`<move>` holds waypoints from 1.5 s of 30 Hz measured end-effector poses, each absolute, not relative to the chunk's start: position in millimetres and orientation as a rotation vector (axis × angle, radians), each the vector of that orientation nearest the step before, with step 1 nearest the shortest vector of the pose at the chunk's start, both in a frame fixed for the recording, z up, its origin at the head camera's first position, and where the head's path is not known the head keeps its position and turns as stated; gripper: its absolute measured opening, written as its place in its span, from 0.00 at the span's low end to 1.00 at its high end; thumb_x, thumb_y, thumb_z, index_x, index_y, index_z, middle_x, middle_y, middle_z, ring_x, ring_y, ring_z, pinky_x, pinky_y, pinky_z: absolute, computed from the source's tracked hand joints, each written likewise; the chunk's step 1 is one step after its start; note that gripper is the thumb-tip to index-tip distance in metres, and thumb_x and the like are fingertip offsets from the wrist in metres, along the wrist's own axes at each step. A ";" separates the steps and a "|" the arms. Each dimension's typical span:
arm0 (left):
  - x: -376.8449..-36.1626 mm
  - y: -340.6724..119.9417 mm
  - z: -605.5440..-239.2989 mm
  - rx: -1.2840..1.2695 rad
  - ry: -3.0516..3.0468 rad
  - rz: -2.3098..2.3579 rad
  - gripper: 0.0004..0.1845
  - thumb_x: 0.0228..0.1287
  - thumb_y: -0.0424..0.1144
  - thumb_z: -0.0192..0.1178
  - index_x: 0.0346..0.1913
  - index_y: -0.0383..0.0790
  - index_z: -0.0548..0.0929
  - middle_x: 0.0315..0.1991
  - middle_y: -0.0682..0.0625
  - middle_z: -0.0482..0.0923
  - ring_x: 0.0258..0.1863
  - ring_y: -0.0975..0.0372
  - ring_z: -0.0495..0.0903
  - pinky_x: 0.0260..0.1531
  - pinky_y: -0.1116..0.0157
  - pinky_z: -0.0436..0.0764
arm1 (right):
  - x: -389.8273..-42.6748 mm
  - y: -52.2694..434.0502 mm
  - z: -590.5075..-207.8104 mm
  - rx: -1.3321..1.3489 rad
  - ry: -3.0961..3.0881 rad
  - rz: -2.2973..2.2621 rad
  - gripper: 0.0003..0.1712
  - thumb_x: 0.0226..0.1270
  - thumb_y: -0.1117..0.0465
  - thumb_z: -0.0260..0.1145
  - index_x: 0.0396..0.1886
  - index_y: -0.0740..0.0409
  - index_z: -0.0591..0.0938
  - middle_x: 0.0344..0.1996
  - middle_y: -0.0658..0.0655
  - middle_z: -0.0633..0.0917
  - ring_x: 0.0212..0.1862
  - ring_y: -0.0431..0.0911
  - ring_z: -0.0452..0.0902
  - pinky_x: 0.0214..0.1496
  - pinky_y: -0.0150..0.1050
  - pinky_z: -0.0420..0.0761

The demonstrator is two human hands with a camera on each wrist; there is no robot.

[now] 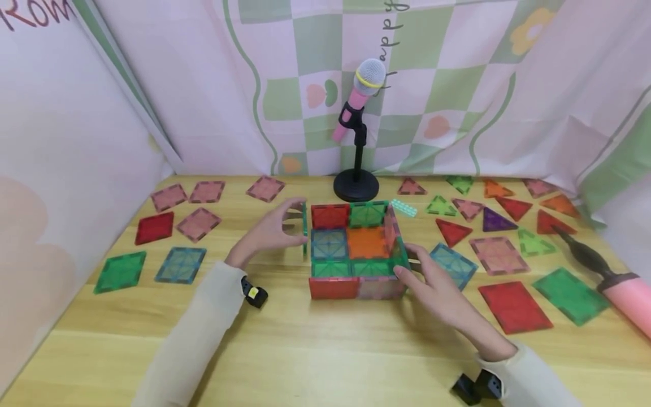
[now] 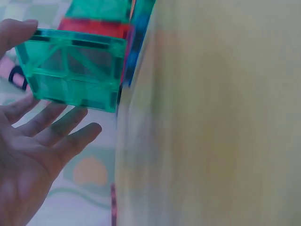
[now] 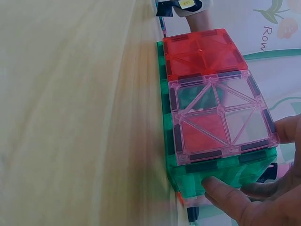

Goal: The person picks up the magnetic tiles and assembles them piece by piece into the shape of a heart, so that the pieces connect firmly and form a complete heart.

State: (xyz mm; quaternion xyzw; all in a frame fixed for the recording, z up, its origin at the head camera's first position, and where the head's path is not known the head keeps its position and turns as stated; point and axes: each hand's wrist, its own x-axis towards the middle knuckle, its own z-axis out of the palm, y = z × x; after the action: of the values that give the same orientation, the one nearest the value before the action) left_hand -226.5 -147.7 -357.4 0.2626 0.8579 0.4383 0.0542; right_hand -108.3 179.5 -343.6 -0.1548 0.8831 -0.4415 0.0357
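A low open-topped box of translucent magnetic tiles stands mid-table, with red, pink and green walls and a blue and an orange tile inside. At its left side my left hand pinches a green magnetic tile held upright, the thumb on one edge and fingertips at the opposite edge. My right hand holds the box's front right corner. The right wrist view shows its thumb by the pink front tile and a fingertip against the green right wall. Some right-hand fingers are partly hidden.
Loose square tiles, including a blue one, lie to the left. Triangles such as a purple one and more squares spread to the right. Behind stands a pink microphone on a black stand. A pink-handled, dark-tipped object lies at the right edge.
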 end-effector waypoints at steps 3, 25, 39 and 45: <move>-222.6 -139.7 -359.5 0.828 2.604 1.314 0.45 0.51 0.38 0.69 0.71 0.37 0.58 0.67 0.39 0.63 0.66 0.48 0.65 0.66 0.51 0.64 | -108.4 180.1 -344.3 -0.474 2.714 -1.358 0.31 0.75 0.55 0.51 0.69 0.68 0.58 0.63 0.72 0.68 0.62 0.68 0.68 0.57 0.61 0.73; -230.2 -136.8 -370.3 0.805 2.234 1.723 0.41 0.54 0.23 0.63 0.70 0.34 0.56 0.66 0.35 0.60 0.67 0.42 0.63 0.59 0.50 0.73 | -105.2 174.9 -343.9 -0.418 2.700 -1.352 0.33 0.75 0.51 0.50 0.70 0.67 0.56 0.65 0.71 0.66 0.64 0.67 0.65 0.61 0.62 0.69; -233.2 -149.6 -367.8 0.791 2.197 1.697 0.39 0.61 0.29 0.59 0.72 0.34 0.52 0.69 0.33 0.56 0.70 0.43 0.58 0.65 0.47 0.64 | -104.5 176.9 -342.8 -0.420 2.706 -1.358 0.32 0.75 0.53 0.51 0.70 0.67 0.56 0.65 0.72 0.66 0.63 0.68 0.66 0.60 0.61 0.71; -258.4 -176.8 -364.4 0.601 2.519 1.620 0.30 0.67 0.32 0.53 0.69 0.28 0.57 0.67 0.30 0.59 0.66 0.41 0.63 0.65 0.47 0.64 | -105.0 176.7 -342.8 -0.439 2.702 -1.364 0.32 0.75 0.54 0.52 0.70 0.66 0.56 0.65 0.72 0.66 0.63 0.68 0.67 0.59 0.60 0.72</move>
State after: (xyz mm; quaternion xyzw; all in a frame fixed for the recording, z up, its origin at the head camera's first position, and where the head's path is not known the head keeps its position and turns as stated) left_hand -258.4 -176.8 -364.4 0.1967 0.8239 0.5298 0.0437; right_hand -105.0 176.7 -342.8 -0.1434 0.8827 -0.4456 0.0417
